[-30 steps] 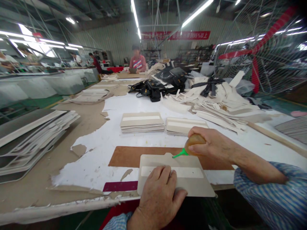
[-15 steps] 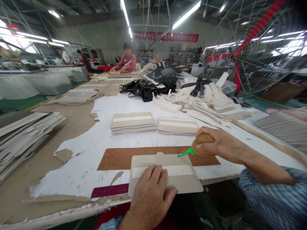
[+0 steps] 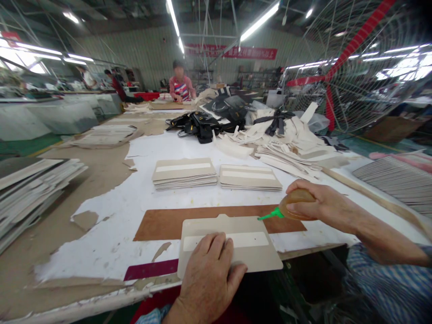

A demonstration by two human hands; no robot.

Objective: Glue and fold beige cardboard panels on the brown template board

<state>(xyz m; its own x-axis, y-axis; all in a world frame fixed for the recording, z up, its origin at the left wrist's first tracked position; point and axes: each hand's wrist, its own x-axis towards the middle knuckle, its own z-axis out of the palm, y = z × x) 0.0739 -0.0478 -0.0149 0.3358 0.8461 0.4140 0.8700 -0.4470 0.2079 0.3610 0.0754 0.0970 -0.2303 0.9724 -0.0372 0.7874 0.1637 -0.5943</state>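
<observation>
A flat beige panel (image 3: 249,256) with a paler strip across it lies at the table's front edge, partly over a brown strip (image 3: 162,223). My left hand (image 3: 211,270) rests on the panel, fingers stretched out flat. In my right hand (image 3: 313,200) is an amber squeeze bottle (image 3: 297,196) with a green nozzle (image 3: 272,214). The nozzle tip is at the panel's upper right corner; whether it touches cannot be made out. A dark purple strip (image 3: 150,270) lies left of the panel, its right end against the panel's edge.
Two stacks of similar panels, the left stack (image 3: 184,173) and the right stack (image 3: 249,177), stand behind. Black strap-like pieces (image 3: 202,126) and cream offcuts (image 3: 286,144) are heaped farther back. Piled sheets (image 3: 40,184) lie left; a large fan (image 3: 327,78) stands right. A person (image 3: 182,85) sits across the table.
The bottle in my right hand has moved to the right, its nozzle tip travelling along the panel's top edge toward the right corner. My left hand stays on the panel.
</observation>
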